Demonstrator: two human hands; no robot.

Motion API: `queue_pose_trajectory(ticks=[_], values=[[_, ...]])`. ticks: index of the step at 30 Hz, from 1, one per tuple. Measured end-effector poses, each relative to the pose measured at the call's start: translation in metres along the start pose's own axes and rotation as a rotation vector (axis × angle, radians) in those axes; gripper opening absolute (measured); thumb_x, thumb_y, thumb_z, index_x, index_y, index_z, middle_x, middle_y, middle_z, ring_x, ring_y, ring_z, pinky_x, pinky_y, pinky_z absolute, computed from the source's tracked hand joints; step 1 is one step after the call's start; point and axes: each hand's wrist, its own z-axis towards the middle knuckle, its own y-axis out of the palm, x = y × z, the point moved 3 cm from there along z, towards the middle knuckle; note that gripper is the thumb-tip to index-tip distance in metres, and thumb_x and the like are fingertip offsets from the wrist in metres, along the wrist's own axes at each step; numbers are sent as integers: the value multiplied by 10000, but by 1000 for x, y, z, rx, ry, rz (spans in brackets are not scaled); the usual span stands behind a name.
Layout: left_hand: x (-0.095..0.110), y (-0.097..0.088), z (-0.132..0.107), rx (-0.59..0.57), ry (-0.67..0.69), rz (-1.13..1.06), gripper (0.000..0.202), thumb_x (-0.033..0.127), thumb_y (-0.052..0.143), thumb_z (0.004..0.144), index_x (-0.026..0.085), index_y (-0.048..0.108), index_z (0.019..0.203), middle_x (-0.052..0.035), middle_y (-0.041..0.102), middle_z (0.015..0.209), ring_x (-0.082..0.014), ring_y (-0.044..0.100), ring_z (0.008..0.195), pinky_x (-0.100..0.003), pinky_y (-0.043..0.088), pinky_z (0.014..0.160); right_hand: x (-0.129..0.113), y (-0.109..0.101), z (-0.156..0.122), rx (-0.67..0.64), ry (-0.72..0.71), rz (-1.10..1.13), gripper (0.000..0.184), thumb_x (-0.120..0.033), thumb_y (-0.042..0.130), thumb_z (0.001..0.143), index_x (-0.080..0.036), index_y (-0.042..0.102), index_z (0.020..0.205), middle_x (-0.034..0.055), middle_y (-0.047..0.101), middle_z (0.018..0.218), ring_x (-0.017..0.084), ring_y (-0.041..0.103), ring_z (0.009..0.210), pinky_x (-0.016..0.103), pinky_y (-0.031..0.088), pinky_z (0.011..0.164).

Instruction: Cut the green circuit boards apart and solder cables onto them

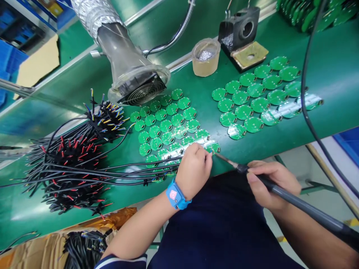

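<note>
My right hand point(270, 185) is wrapped around the dark handle of a soldering iron point(280, 192). The iron's thin tip reaches the edge of a round green circuit board point(211, 147) at the near right corner of a block of such boards. Over these boards my left hand point(195, 170) is closed, knuckles up, beside that same board. Its fingertips are hidden, so what they pinch does not show. Black cables point(134, 169) run from the left and pass under or up to this hand. A blue wrist strap point(175, 195) circles my left wrist.
A second block of round boards point(255, 89) lies to the right. Behind stand a soldering iron holder with sponge point(250, 56) and a tub of solder bits point(206, 61). A fume extractor point(131, 71) hangs over the bench. Bundled cables point(75, 168) lie left; a black cord point(304, 93) crosses the right.
</note>
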Motion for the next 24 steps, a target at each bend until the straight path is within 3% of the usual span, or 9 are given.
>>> queue_pose_trajectory(ticks=[4, 16, 19, 24], values=[[0, 1, 1, -5, 4, 7, 156, 163, 477, 852, 129, 544, 716, -71, 531, 784, -170, 497, 781, -320, 457, 736, 1, -3, 1, 38, 25, 9, 140, -152, 640, 690, -207, 590, 808, 2, 604, 717, 152, 608, 599, 302, 507, 580], [1, 2, 1, 6, -36, 30, 124, 160, 485, 836, 131, 546, 731, -75, 528, 791, -177, 502, 788, -333, 461, 740, -9, 6, 11, -73, -76, -155, 116, -176, 633, 707, -217, 562, 788, -6, 617, 694, 141, 609, 596, 269, 474, 542], [2, 4, 1, 12, -53, 55, 123, 155, 484, 830, 124, 546, 729, -81, 526, 787, -182, 501, 787, -338, 459, 738, -7, 5, 10, -69, -36, -143, 120, -172, 642, 701, -210, 570, 788, -3, 625, 704, 138, 608, 582, 266, 468, 528], [3, 4, 2, -1, -68, 48, 124, 149, 484, 827, 135, 538, 715, -72, 517, 781, -181, 499, 783, -337, 457, 735, 5, -1, 6, 102, 55, 75, 103, -187, 640, 707, -204, 593, 796, -10, 618, 682, 134, 586, 546, 274, 486, 519]])
